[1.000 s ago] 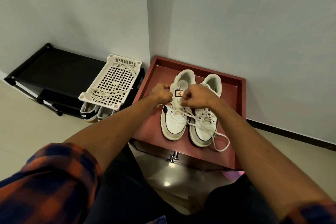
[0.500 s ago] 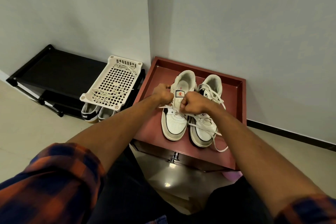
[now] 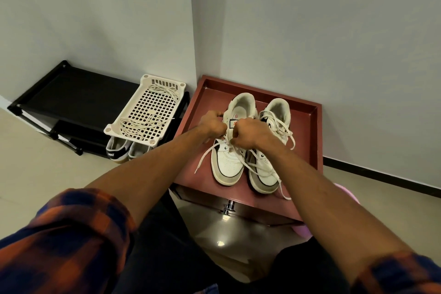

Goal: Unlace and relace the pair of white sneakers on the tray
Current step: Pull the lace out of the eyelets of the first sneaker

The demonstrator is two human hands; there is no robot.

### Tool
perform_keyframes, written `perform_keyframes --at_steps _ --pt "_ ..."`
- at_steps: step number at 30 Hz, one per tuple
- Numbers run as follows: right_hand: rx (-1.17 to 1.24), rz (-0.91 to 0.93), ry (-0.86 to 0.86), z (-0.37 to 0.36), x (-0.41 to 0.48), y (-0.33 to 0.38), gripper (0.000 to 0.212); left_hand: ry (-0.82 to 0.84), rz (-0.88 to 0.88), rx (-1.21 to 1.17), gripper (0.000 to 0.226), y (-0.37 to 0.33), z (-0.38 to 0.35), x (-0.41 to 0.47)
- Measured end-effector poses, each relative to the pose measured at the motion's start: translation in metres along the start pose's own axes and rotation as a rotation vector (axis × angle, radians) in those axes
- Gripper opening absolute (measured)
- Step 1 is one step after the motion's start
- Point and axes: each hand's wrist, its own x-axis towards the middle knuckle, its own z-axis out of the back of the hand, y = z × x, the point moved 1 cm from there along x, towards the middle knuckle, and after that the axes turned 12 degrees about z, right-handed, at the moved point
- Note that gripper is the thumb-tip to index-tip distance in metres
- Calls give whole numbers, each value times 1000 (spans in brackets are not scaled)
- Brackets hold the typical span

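White lace [image 3: 207, 157] now trails left, left hand [image 3: 212, 124], right hand [image 3: 253, 133] pinching it

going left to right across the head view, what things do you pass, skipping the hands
black shoe rack → white basket → left sneaker → right sneaker

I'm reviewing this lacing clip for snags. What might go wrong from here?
1. The left hand and right hand both pinch the lace of the left sneaker; a hard pull might tip it against the right sneaker.
2. That sneaker's loose lace end lies on the tray beside the right forearm, which might snag it.
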Motion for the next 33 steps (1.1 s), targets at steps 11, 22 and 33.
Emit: perform_keyframes --at_steps 11,22,33 --pt "510 34 55 -3 -9 -23 19 2 0 -13 56 2 1 -1" --pt "207 -104 595 19 -44 -58 14 30 18 -65 64 5 1 1" --pt "46 -39 -92 -22 -12 -3 29 -4 -46 -9 59 6 1 -2"
